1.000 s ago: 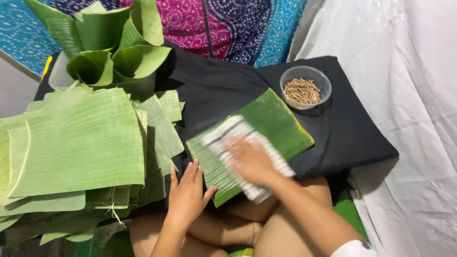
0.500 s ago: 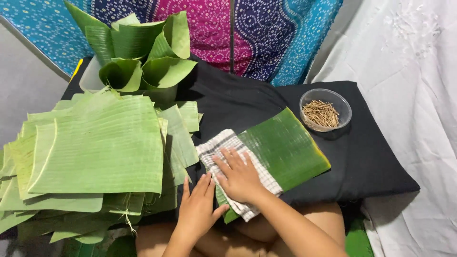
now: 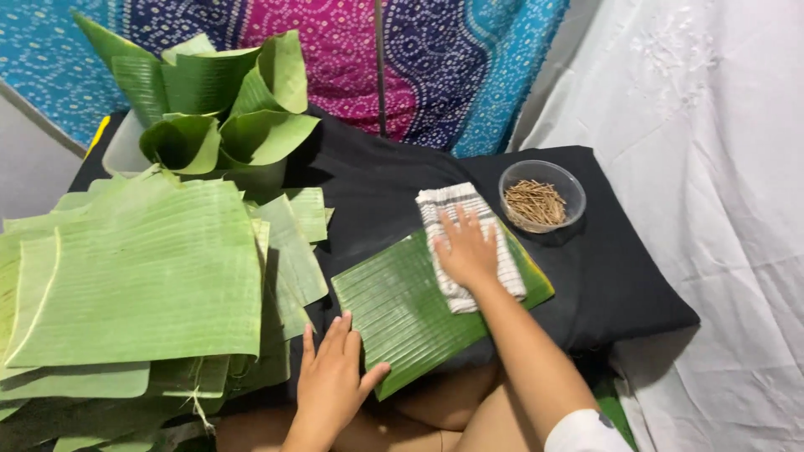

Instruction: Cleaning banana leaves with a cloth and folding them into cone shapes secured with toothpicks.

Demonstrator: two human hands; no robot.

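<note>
Head view is the only one, so here goes. The right hand (image 3: 467,249) lies flat with fingers spread, palm pressing a striped cloth (image 3: 469,244) onto the far end of a cut banana leaf piece (image 3: 419,310). It isn't gripping anything, just bearing down. The left hand (image 3: 331,381) is open too, fingers together, pinning the near corner of the same leaf with its thumb on the edge.

The leaf lies between the two hands on a black cushion (image 3: 611,276). I'd guess it's light, thin and floppy, a bit slick on top, and it probably splits along the ribs if you bend it across them. Best held flat by an edge or corner, the way the left hand has it.

Just beyond the right hand's fingertips sits a clear bowl of small sticks (image 3: 540,197). Left of the left hand there's a big stack of leaves (image 3: 142,276), with rolled leaves (image 3: 218,109) further back.
</note>
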